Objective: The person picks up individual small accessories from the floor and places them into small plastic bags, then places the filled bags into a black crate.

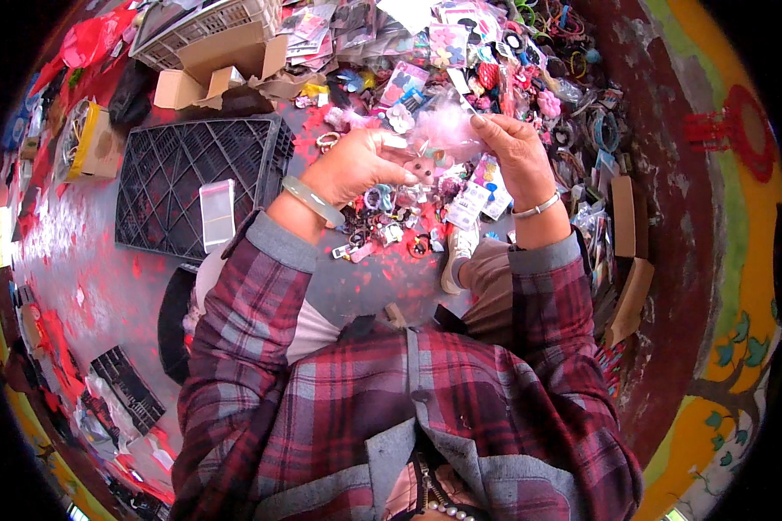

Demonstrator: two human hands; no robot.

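Between my hands is a clear plastic bag (460, 152) with a pink fluffy pompom (441, 126) and a small pinkish-brown animal-face piece (421, 170). My left hand (356, 167), with a pale bangle at its wrist, is closed on the bag's left side, the thumb beside the animal face. Pinched in my right hand (514, 156), which has a silver bracelet, is the bag's right edge. Below them is a heap of small hair accessories (391, 217), some on printed cards (469, 204). A white flower piece (400, 118) lies just beyond my left hand.
A black plastic crate (174, 165) lies at the left with a stack of clear sleeves (218, 214) on it. Behind it are an opened cardboard box (226, 56) and a beige basket (204, 33). More accessories (573, 104) pile up at the right, near cardboard flaps (632, 300).
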